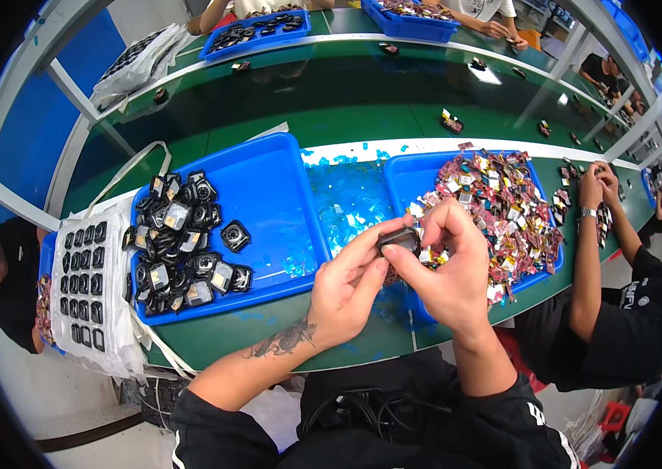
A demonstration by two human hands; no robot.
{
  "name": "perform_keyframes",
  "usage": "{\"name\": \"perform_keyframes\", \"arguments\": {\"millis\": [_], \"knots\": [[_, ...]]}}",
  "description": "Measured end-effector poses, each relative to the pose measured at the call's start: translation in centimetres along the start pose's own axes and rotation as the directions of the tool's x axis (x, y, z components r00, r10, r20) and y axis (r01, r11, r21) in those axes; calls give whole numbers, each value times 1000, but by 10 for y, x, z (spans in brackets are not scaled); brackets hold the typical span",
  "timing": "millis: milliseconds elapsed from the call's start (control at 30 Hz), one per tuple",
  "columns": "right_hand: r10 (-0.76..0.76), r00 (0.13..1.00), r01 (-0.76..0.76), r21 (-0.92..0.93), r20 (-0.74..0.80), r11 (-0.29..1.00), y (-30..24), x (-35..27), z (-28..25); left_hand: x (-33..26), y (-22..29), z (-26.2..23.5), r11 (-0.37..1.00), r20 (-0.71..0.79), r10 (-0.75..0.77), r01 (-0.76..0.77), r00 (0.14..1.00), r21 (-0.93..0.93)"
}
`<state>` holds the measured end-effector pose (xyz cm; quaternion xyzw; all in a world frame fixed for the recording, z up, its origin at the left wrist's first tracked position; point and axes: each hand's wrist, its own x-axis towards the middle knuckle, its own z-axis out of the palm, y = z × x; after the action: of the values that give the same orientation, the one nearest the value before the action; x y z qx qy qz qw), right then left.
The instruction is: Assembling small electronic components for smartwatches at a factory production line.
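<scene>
My left hand and my right hand meet above the table, between two blue trays. Both are closed on a small black watch case with rounded corners, fingers and thumbs along its edges. Part of the case is hidden by the fingers. On the left, a blue tray bears a heap of black watch cases, some with a pale square showing. Behind my right hand, a second blue tray is piled with small pink, white and yellow electronic parts.
Blue film scraps litter the green table between the trays. A white sheet stack with rows of black cases stands far left. Beyond the white ledge runs a green conveyor belt with scattered parts. A co-worker's hands work at right; others sit opposite.
</scene>
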<state>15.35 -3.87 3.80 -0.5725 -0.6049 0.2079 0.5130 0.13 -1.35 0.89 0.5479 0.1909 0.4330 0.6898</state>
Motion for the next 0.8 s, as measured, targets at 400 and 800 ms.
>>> {"name": "perform_keyframes", "arguments": {"millis": [400, 800], "knots": [[154, 968, -247, 628, 199, 738, 8, 8, -7, 9, 2, -15, 808, 61, -121, 134, 991, -573], [-28, 989, 26, 19, 147, 999, 3, -10, -2, 18, 11, -15, 919, -187, -41, -36, 981, -392]]}}
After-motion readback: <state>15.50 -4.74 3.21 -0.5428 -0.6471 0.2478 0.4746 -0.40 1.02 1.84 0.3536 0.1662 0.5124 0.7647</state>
